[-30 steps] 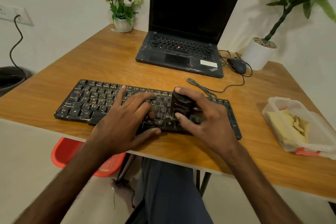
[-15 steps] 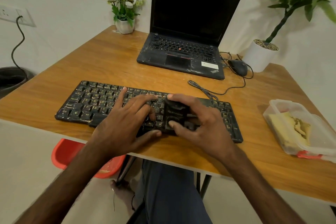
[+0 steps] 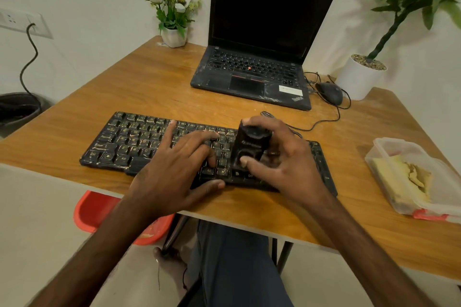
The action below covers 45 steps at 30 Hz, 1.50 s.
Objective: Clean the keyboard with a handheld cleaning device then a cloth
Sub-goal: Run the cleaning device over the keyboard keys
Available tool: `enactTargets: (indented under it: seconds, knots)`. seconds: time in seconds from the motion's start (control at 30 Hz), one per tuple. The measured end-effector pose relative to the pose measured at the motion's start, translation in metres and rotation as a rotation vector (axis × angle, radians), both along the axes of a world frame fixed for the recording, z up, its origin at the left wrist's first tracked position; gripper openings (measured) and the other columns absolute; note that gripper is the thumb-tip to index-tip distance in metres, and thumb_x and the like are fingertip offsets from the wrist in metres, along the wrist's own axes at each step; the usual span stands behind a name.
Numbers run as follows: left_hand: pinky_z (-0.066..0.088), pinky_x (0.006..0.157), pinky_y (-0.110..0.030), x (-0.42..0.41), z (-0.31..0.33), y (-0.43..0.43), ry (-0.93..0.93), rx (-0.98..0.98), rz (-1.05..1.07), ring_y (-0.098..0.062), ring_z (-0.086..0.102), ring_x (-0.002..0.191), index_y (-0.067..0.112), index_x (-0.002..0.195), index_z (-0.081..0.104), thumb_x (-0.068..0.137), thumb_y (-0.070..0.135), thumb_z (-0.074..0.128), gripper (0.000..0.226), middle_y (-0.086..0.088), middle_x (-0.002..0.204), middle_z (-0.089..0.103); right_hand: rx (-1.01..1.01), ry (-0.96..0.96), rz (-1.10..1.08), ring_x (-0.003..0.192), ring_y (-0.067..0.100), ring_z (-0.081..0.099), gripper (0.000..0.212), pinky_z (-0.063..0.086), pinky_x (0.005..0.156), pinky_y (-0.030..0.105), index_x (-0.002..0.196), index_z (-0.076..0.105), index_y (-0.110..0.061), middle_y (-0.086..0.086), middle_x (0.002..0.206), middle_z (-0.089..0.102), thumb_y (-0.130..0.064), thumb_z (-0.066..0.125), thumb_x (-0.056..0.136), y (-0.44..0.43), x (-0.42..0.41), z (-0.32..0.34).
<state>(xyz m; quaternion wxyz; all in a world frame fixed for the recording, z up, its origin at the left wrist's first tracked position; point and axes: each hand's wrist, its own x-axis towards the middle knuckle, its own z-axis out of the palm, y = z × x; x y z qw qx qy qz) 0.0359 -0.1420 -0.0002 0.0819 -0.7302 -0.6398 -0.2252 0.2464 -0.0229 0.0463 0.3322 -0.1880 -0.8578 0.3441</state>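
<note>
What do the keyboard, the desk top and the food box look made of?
Keyboard: likely black plastic, matte, moulded keys smeared pale. Desk top: wood or wood-look laminate, streaked grain, slight sheen. Food box: translucent plastic, contents showing through.

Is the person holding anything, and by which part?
The right hand grips the black cleaning device around its body, thumb low, finger on top. The left hand only rests on the keyboard.

Keyboard (image 3: pixel 139 139) on table (image 3: pixel 154 82), laptop (image 3: pixel 254 77) behind, container (image 3: pixel 411 177) right.
</note>
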Motion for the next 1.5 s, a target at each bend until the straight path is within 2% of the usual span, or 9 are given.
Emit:
enactTargets:
  seconds: [0.2, 0.33, 0.5, 0.73, 0.87, 1.0, 1.13, 1.3, 1.5]
  knots:
    - [0.013, 0.12, -0.063, -0.001, 0.0, -0.001, 0.007, -0.015, 0.005, -0.015, 0.046, 0.134, 0.032, 0.103, 0.052, 0.095, 0.071, 0.034, 0.044, -0.001, 0.148, 0.047, 0.118, -0.043, -0.119, 0.103, 0.004, 0.066, 0.062, 0.061, 0.075, 0.026, 0.137, 0.048, -0.033, -0.007, 0.125, 0.06, -0.014, 0.076, 0.085, 0.025, 0.001, 0.007]
    - [0.014, 0.119, -0.064, 0.0, -0.001, -0.001, 0.006, 0.002, 0.002, -0.016, 0.047, 0.133, 0.03, 0.103, 0.052, 0.096, 0.07, 0.035, 0.044, -0.001, 0.146, 0.048, -0.033, -0.015, 0.027, 0.11, 0.009, 0.063, 0.064, 0.061, 0.077, 0.03, 0.132, 0.049, -0.041, -0.013, 0.127, 0.057, -0.012, 0.078, 0.083, -0.001, -0.001, -0.002]
    - [0.013, 0.118, -0.068, -0.001, 0.0, 0.0, 0.015, -0.016, 0.015, -0.017, 0.047, 0.135, 0.029, 0.103, 0.054, 0.096, 0.07, 0.035, 0.046, -0.001, 0.149, 0.046, 0.23, -0.074, -0.032, 0.108, 0.008, 0.063, 0.065, 0.061, 0.076, 0.028, 0.139, 0.041, -0.04, -0.003, 0.13, 0.059, -0.017, 0.074, 0.088, 0.012, -0.006, 0.0]
    - [0.016, 0.118, -0.07, -0.002, -0.002, 0.001, 0.024, -0.024, 0.022, -0.018, 0.047, 0.135, 0.023, 0.111, 0.059, 0.097, 0.071, 0.033, 0.056, -0.001, 0.147, 0.046, 0.267, -0.107, 0.101, 0.107, 0.009, 0.064, 0.064, 0.06, 0.078, 0.025, 0.139, 0.042, -0.035, -0.002, 0.13, 0.06, -0.017, 0.075, 0.087, 0.001, -0.005, -0.003]
    - [0.011, 0.12, -0.067, -0.001, 0.001, -0.001, -0.01, -0.017, 0.01, -0.016, 0.045, 0.136, 0.03, 0.103, 0.054, 0.096, 0.071, 0.035, 0.045, 0.0, 0.148, 0.046, 0.166, -0.018, -0.033, 0.107, 0.009, 0.065, 0.062, 0.061, 0.075, 0.029, 0.137, 0.047, -0.028, -0.002, 0.128, 0.06, -0.015, 0.077, 0.084, 0.017, -0.004, 0.003]
    - [0.015, 0.118, -0.069, -0.001, -0.001, 0.0, 0.006, -0.017, 0.011, -0.018, 0.047, 0.135, 0.024, 0.106, 0.059, 0.097, 0.071, 0.033, 0.054, -0.001, 0.146, 0.047, 0.122, -0.046, 0.127, 0.107, 0.011, 0.065, 0.063, 0.061, 0.078, 0.028, 0.135, 0.047, -0.038, -0.004, 0.126, 0.06, -0.016, 0.078, 0.084, -0.008, -0.005, -0.003]
    - [0.011, 0.119, -0.067, -0.001, 0.001, -0.001, -0.008, -0.021, 0.012, -0.017, 0.045, 0.137, 0.03, 0.104, 0.055, 0.095, 0.071, 0.036, 0.046, 0.0, 0.15, 0.045, 0.201, -0.058, -0.059, 0.103, 0.01, 0.067, 0.061, 0.062, 0.072, 0.029, 0.138, 0.046, -0.031, -0.001, 0.126, 0.061, -0.018, 0.076, 0.086, 0.022, -0.005, 0.007]
    - [0.016, 0.118, -0.069, -0.001, -0.001, -0.001, 0.0, -0.007, 0.007, -0.019, 0.048, 0.135, 0.027, 0.103, 0.056, 0.096, 0.07, 0.035, 0.048, -0.002, 0.146, 0.047, 0.099, -0.08, 0.142, 0.106, 0.011, 0.065, 0.061, 0.06, 0.077, 0.027, 0.134, 0.048, -0.036, -0.013, 0.124, 0.06, -0.017, 0.078, 0.084, -0.001, -0.001, 0.002]
    - [0.013, 0.118, -0.067, -0.001, 0.0, -0.001, -0.009, -0.014, 0.008, -0.017, 0.046, 0.136, 0.031, 0.103, 0.054, 0.095, 0.071, 0.037, 0.044, 0.0, 0.149, 0.046, 0.145, -0.048, -0.121, 0.102, 0.002, 0.066, 0.062, 0.062, 0.07, 0.028, 0.138, 0.049, -0.027, -0.022, 0.118, 0.057, -0.015, 0.076, 0.084, 0.046, 0.003, 0.01]
